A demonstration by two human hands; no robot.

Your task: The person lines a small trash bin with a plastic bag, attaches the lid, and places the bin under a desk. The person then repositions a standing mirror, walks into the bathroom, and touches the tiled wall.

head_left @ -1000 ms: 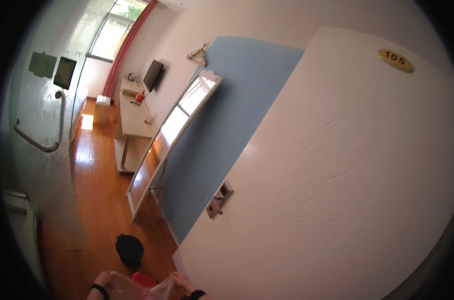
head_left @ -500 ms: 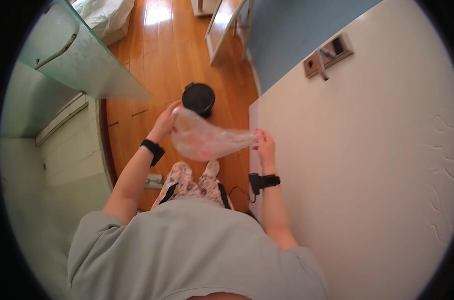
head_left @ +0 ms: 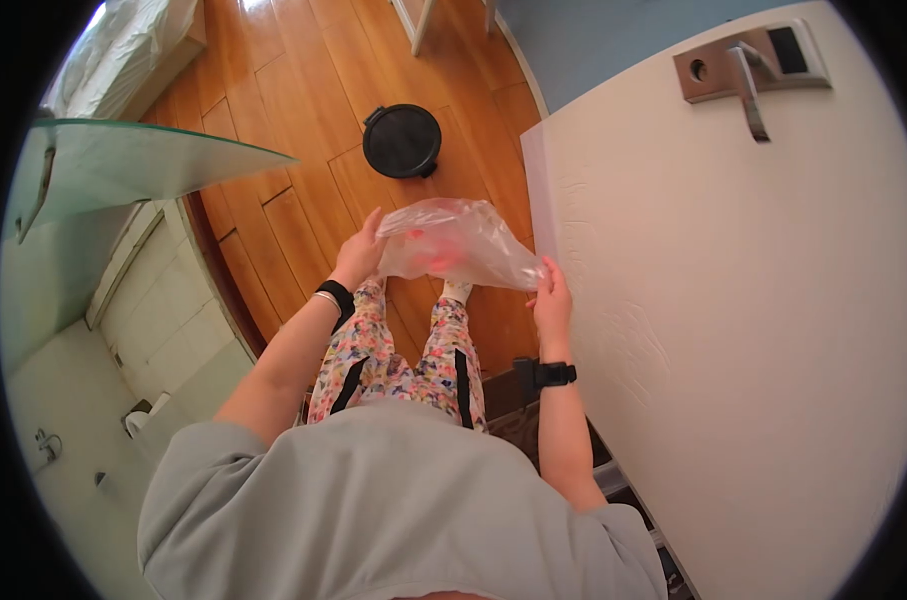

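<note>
A clear plastic bag [head_left: 452,240] with red print is stretched sideways in front of my body, above my feet. My left hand [head_left: 361,250] is closed on its left edge. At the bag's lower right corner, my right hand [head_left: 552,300] pinches the plastic. Just beyond the bag, a black trash can [head_left: 403,141] with a round dark top stands on the floor, apart from both hands. Black straps circle both my wrists.
A white door [head_left: 714,300] with a metal handle [head_left: 749,90] stands close on my right. On the left is a frosted glass door [head_left: 164,160] by a tiled bathroom. Wooden floor [head_left: 294,130] stretches ahead, with a plastic-covered piece [head_left: 124,60] at the far left.
The bag has shifted right and is spread wider between my hands. My view has turned, so the trash can no longer overlaps the bag and more of my legs shows.
</note>
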